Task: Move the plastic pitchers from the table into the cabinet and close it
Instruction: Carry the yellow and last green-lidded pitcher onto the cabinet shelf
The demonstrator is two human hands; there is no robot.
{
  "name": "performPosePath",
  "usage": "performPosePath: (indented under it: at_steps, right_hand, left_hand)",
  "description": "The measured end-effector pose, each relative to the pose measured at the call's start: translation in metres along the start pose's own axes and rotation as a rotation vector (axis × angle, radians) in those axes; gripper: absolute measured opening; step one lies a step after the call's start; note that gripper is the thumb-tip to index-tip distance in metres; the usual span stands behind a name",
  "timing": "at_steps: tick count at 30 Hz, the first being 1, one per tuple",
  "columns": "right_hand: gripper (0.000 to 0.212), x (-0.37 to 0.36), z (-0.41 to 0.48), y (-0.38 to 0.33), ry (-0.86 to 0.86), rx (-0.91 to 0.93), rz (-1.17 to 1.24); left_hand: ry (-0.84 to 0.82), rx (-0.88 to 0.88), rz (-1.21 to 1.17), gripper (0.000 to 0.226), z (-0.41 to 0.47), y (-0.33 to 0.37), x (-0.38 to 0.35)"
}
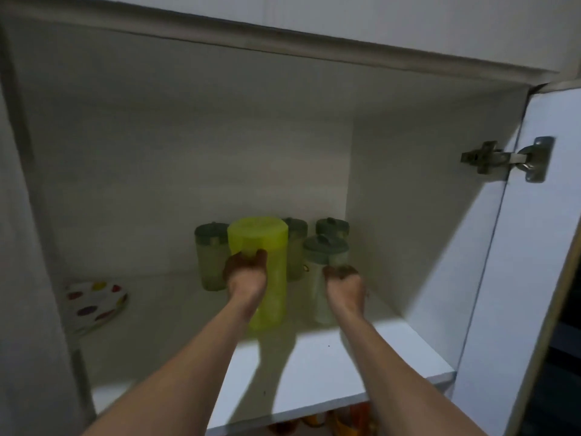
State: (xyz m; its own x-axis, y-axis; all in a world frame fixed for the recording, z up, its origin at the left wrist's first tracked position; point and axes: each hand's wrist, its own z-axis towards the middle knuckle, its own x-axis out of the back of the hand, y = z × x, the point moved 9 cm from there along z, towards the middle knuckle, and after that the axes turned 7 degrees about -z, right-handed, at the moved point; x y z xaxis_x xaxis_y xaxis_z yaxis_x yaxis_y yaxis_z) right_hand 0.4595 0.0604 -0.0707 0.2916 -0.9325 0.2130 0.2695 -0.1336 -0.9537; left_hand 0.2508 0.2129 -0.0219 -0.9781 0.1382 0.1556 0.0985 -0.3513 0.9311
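Note:
Both my arms reach into the open white cabinet [371, 350]. My left hand [246, 275] is closed around the handle of a tall yellow-green plastic pitcher [270, 256] that stands on the shelf. My right hand [344, 286] grips a clear pitcher with a grey-green lid [325, 247], also on the shelf, to the right of the yellow one. Three more clear pitchers with grey-green lids stand behind them: one at the left [210, 253], one in the middle [295, 243], one at the back right [332, 226].
The cabinet door [531, 278] hangs open on the right, held by a metal hinge [506, 158]. A white dish with coloured dots [94, 302] leans at the shelf's left. Orange and yellow items show on the shelf below [345, 418].

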Motion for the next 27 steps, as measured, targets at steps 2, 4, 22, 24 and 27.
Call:
performPosePath:
  at_steps: [2,4,22,24,27]
  right_hand:
    - [0.015,-0.012,0.017,0.004,-0.025,0.033,-0.062]
    - [0.021,-0.022,0.031,0.009,-0.047,0.068,-0.174]
    - [0.058,-0.036,0.064,0.035,-0.17,-0.009,-0.222]
    - [0.068,-0.03,0.06,0.029,-0.164,0.027,-0.264]
    - [0.078,-0.012,0.045,0.014,-0.109,0.07,-0.359]
  left_hand:
    - [0.032,0.005,0.015,0.04,0.008,-0.004,-0.009]
    - [0.074,0.023,0.007,0.039,0.013,-0.009,-0.019]
    - [0.048,0.033,0.133,0.046,0.023,-0.014,-0.07]
    - [0.036,0.006,0.195,0.067,0.019,-0.014,-0.065]
    - [0.114,-0.032,0.346,0.085,0.003,-0.005,-0.046]
